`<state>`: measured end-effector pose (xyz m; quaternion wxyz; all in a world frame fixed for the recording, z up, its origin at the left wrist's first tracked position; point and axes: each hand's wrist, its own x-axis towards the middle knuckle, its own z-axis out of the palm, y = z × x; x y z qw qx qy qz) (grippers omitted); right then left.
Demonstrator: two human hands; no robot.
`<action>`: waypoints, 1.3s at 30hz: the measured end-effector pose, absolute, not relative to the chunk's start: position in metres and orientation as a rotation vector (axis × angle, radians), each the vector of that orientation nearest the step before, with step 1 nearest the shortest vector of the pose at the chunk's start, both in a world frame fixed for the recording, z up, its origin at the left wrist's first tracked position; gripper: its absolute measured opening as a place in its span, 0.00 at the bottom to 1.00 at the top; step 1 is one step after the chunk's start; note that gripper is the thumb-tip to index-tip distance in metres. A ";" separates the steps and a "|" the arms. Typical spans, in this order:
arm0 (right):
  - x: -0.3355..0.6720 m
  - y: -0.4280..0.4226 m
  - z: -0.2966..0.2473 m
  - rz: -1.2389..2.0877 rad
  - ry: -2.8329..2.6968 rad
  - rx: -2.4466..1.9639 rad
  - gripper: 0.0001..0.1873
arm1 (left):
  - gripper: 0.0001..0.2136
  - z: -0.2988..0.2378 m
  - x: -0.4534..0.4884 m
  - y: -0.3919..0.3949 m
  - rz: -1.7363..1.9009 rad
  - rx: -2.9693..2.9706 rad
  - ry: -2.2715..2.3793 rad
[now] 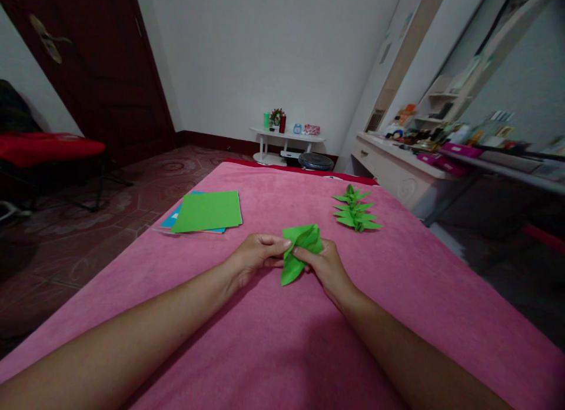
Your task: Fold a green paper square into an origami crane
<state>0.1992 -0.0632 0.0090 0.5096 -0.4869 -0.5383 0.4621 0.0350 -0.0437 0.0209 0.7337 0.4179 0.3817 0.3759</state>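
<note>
A partly folded sheet of green origami paper (309, 238) is held up between both hands over the pink cloth. My left hand (260, 254) pinches its left edge between thumb and fingers. On the other side, my right hand (324, 263) grips the paper, with the thumb pressed on its front and the fingers behind, mostly hidden. Creases run across the paper, and a pointed flap hangs down at its lower left. To the right lie several folded green paper figures (355, 210) with pointed tips, set close together in a row.
A stack of square paper (207, 211), green on top with blue beneath, lies at the left on the pink cloth (265, 327). Beyond its far edge stand a white side table (286, 133) and a round dark object (316, 161). A cluttered dresser (401, 157) is at right, a red chair (48, 148) at left.
</note>
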 end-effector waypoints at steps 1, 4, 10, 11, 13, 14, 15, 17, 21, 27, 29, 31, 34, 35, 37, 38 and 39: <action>0.199 -0.063 0.009 1.103 -1.298 -1.174 0.12 | 0.15 0.020 0.036 -0.045 0.834 0.918 0.844; 0.198 -0.064 0.009 1.083 -1.312 -1.167 0.12 | 0.15 0.019 0.037 -0.046 0.840 0.920 0.851; 0.196 -0.064 0.010 1.081 -1.307 -1.147 0.08 | 0.15 0.019 0.039 -0.047 0.853 0.919 0.898; 0.195 -0.063 0.010 1.084 -1.305 -1.143 0.09 | 0.15 0.020 0.039 -0.047 0.858 0.922 0.901; 0.195 -0.063 0.011 1.087 -1.301 -1.138 0.10 | 0.15 0.020 0.040 -0.047 0.872 0.928 0.914; 0.195 -0.063 0.011 1.092 -1.298 -1.135 0.11 | 0.15 0.020 0.040 -0.047 0.885 0.931 0.924; 0.195 -0.064 0.011 1.101 -1.296 -1.132 0.11 | 0.15 0.020 0.041 -0.048 0.900 0.932 0.934; 0.195 -0.064 0.012 1.124 -1.286 -1.127 0.11 | 0.16 0.020 0.041 -0.047 0.917 0.938 0.938; 0.197 -0.065 0.011 1.146 -1.276 -1.128 0.11 | 0.18 0.020 0.039 -0.047 0.903 0.940 0.890; 0.197 -0.064 0.008 1.131 -1.321 -1.112 0.12 | 0.20 0.020 0.040 -0.046 0.893 0.950 0.868; 0.197 -0.063 0.006 1.119 -1.329 -1.117 0.14 | 0.21 0.019 0.040 -0.046 0.890 0.948 0.864; 0.197 -0.062 0.004 1.106 -1.332 -1.128 0.17 | 0.20 0.018 0.040 -0.045 0.888 0.946 0.865; 0.198 -0.061 0.002 1.071 -1.344 -1.155 0.20 | 0.20 0.017 0.039 -0.045 0.868 0.960 0.846; 0.198 -0.061 0.001 1.064 -1.350 -1.160 0.20 | 0.20 0.017 0.039 -0.045 0.856 0.962 0.839; 0.198 -0.062 0.001 1.051 -1.360 -1.171 0.21 | 0.19 0.019 0.039 -0.046 0.840 0.956 0.835; 0.197 -0.062 0.001 1.041 -1.364 -1.180 0.21 | 0.18 0.020 0.039 -0.046 0.835 0.950 0.836; 0.197 -0.062 0.001 1.032 -1.370 -1.188 0.21 | 0.18 0.021 0.039 -0.046 0.832 0.944 0.840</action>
